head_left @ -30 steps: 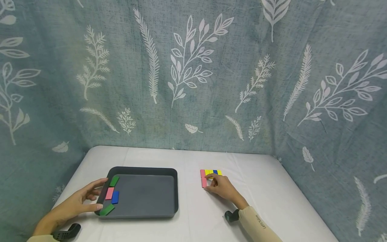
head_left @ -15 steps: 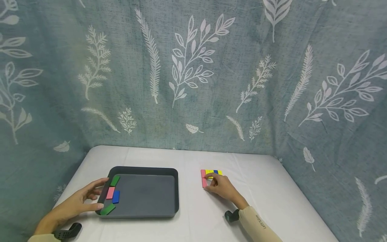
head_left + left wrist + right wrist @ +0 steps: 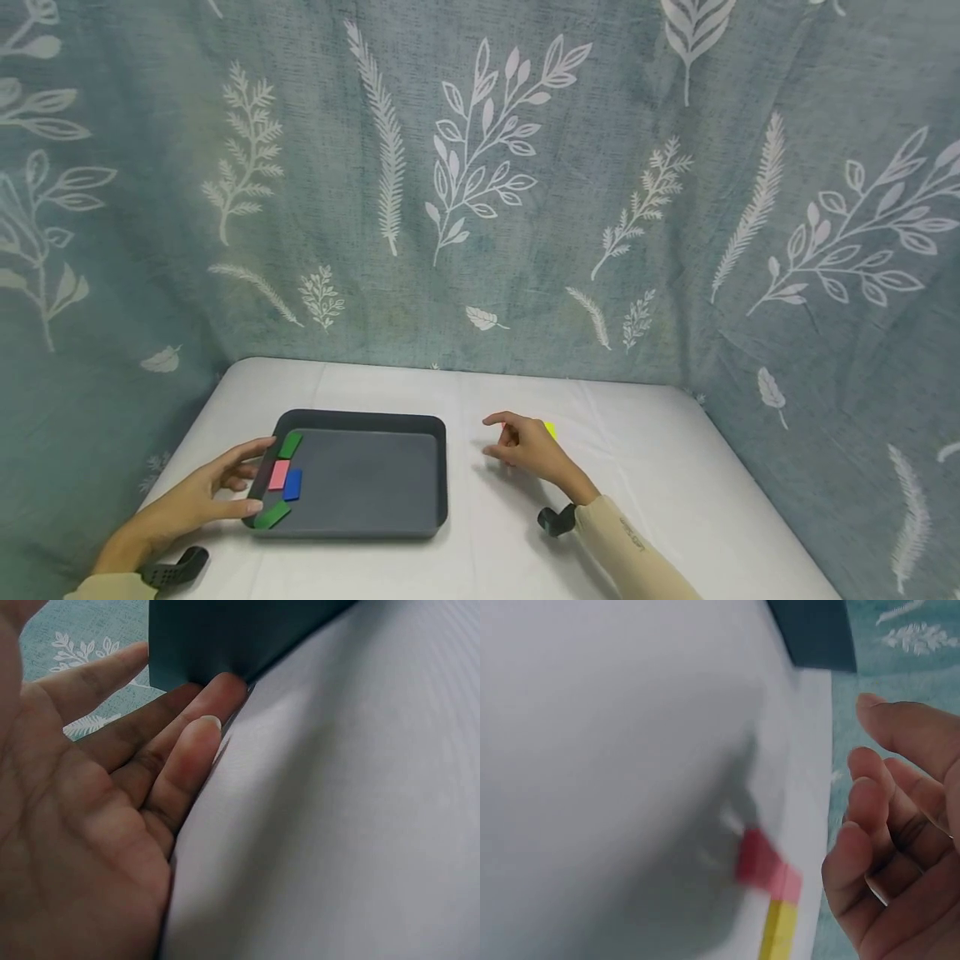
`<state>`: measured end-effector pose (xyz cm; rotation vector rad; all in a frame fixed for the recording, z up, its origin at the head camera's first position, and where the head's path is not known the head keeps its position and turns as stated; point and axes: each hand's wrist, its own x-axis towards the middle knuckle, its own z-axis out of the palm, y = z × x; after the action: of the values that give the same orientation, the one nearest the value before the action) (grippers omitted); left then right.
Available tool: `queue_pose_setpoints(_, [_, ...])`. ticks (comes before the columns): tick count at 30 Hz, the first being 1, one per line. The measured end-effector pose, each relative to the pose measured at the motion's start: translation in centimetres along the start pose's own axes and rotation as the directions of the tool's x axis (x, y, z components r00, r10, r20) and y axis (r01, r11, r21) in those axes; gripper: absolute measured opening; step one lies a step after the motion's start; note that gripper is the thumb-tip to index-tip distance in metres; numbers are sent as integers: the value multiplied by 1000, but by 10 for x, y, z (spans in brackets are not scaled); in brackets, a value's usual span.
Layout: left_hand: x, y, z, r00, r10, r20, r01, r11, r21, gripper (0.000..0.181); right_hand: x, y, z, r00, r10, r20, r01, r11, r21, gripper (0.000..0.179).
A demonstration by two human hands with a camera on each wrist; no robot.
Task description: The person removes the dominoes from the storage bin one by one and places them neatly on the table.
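Note:
At the left of the head view my left hand (image 3: 202, 493) touches the left side of the dark grey tray (image 3: 367, 483), thumb and fingers spread along the wall. The left wrist view shows its fingertips against the tray's outside. Inside, along that wall, lie two green tiles (image 3: 290, 445), a pink tile (image 3: 279, 475) and a blue tile (image 3: 293, 485). My right hand (image 3: 528, 446) hovers over the row on the table, thumb and index finger apart, holding nothing. It hides most of the row; pink tiles (image 3: 759, 862) and a yellow tile (image 3: 780, 930) show in the right wrist view.
A white cloth covers the table (image 3: 480, 550). Behind it and at both sides hangs a blue-green curtain (image 3: 375, 317) with white leaf prints. Bare cloth lies between the tray and the row of tiles.
My right hand has risen off the pink tiles and shifted slightly left and away from me, its thumb and index finger reaching past the row. The left hand stays at the tray.

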<state>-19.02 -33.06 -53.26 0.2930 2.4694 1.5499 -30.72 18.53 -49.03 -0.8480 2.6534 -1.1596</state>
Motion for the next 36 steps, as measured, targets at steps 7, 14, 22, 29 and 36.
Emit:
queue_pose_setpoints(7, [2,4,1,1000,0,7,0,1000,12,88,16,-24,12,1000,-15,23,15,1000,0,44])
queue_pose_setpoints(14, [2,7,2,999,-40,11,40,999,-5,91,32,-44,27,996,-66,53,66,998,-1,47])
queue_pose_setpoints(22, [-2,6,1,1000,6,2,-7,1000,8,88,49,-69,48,988,-124,94,124,992,2,49])
queue_pose_setpoints(29, [-2,4,0,999,41,6,-41,999,-6,87,63,-86,66,974,-183,134,185,983,-6,48])
queue_pose_setpoints(36, [-2,2,-1,996,84,5,-84,996,-14,87,76,-101,78,962,-221,160,229,973,-28,47])
